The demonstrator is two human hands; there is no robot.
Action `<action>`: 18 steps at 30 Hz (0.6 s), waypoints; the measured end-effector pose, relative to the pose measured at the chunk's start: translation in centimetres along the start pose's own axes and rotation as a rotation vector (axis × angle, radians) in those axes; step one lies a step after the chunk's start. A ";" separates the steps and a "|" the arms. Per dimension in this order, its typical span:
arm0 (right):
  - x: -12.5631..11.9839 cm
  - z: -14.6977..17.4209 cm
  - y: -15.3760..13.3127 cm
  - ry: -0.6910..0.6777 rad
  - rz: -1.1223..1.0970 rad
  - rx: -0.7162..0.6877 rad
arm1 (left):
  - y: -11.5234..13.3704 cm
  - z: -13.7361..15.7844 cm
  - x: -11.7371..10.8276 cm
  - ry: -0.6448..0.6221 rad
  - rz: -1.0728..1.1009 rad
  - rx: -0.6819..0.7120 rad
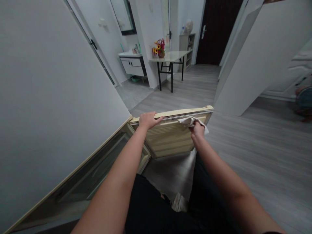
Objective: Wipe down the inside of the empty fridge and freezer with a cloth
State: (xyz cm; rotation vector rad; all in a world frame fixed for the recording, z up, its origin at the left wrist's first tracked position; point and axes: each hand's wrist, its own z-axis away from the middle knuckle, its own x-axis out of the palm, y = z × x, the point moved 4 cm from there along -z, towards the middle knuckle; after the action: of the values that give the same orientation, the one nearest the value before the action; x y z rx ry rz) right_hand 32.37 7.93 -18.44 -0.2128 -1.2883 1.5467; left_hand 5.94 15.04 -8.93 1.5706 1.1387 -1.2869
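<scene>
A cream appliance door, like a fridge or freezer door with a ribbed inner face, stands swung open in front of me. My left hand grips its top edge near the hinge side, thumb laid along the edge and fingers over the far side. A crumpled white cloth is bunched in my right hand, pressed against the door's inner side just under the top rim, towards the free end. To the left, the appliance's opening shows a dim interior whose contents I cannot make out clearly.
A big white panel rises at left. Crumpled pale fabric lies low between my legs. Beyond are a table with a flower basket, a sink cabinet, a shelf unit and a dark door. A white partition stands right.
</scene>
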 end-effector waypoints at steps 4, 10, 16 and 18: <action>0.3 -3.1 -7.1 -0.042 0.093 -0.440 | 0.1 0.0 -0.2 -0.011 -0.006 -0.010; 2.2 -6.1 -14.2 -0.326 0.914 -1.051 | 0.2 0.2 -0.3 -0.025 -0.027 0.012; 4.4 -8.0 -11.6 -0.452 1.480 -1.139 | -0.2 0.2 -0.1 0.001 -0.025 0.032; 4.8 -8.3 -11.2 -0.452 1.553 -1.170 | -0.2 0.3 -0.3 0.015 -0.022 0.027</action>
State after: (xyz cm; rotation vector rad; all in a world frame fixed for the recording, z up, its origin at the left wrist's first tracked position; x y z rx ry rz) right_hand 42.66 15.05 -10.68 -2.0884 -2.5335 1.7387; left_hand 5.70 14.80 -8.71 1.5939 1.1551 -1.3116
